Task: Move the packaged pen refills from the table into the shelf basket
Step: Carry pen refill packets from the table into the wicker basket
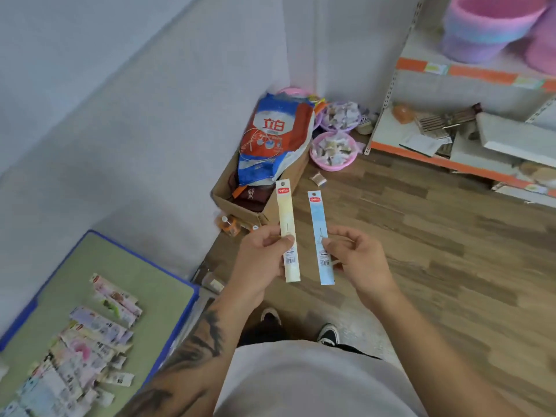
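My left hand (261, 263) pinches a long cream-yellow refill packet (287, 218) near its lower half, holding it upright over the wooden floor. My right hand (358, 260) pinches a matching pale blue refill packet (319, 221) the same way, a little to the right. Several more packaged refills (90, 341) lie in a loose heap on the green table top (144, 284) with a blue rim at the lower left. Pink and purple baskets (487, 28) stand on the upper shelf at the top right.
A cardboard box (240, 206) with a red-and-blue detergent bag (276, 136) stands against the wall ahead. Pink bowls of small wrapped items (332, 149) sit on the floor beside it. The orange-edged shelf unit (451, 164) runs along the right. My shoes (329, 334) are below.
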Demonstrator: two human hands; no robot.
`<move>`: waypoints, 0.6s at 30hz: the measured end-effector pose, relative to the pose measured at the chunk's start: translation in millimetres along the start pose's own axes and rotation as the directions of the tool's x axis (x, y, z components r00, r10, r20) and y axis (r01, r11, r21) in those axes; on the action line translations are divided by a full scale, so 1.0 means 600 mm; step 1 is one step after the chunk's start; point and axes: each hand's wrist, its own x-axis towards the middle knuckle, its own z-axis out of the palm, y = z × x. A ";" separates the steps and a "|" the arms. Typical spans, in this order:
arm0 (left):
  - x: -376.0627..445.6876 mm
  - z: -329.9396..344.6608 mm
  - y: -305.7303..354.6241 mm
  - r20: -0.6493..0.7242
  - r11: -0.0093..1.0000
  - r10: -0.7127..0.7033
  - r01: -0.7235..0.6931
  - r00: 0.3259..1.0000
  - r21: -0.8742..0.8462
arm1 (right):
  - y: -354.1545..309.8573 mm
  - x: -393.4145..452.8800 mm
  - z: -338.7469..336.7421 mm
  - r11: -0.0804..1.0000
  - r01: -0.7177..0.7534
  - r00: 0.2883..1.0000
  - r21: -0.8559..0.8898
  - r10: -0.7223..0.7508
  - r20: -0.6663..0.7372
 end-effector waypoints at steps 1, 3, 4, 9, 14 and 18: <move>0.003 0.021 0.008 0.016 1.000 0.000 0.000 1.000 0.028 | -0.001 0.003 -0.019 1.000 -0.004 1.000 0.016 0.005 -0.013; 0.012 0.058 0.023 0.056 0.996 -0.012 0.007 0.998 0.086 | -0.003 0.009 -0.052 0.998 0.001 0.999 0.066 0.002 -0.043; 0.018 0.077 0.030 0.076 0.993 -0.019 0.010 0.997 0.114 | -0.004 0.011 -0.066 0.995 0.005 0.998 0.095 0.001 -0.067; 0.070 0.169 0.060 0.209 0.975 -0.028 -0.020 0.977 0.222 | -0.016 0.025 -0.137 0.976 -0.009 0.982 0.217 0.050 -0.181; 0.140 0.265 0.090 0.362 0.963 -0.059 -0.043 0.930 0.265 | -0.035 0.079 -0.213 0.977 -0.029 0.941 0.213 0.098 -0.323; 0.212 0.338 0.138 0.472 0.961 -0.105 -0.034 0.875 0.276 | -0.067 0.139 -0.263 0.977 -0.073 0.885 0.200 0.156 -0.438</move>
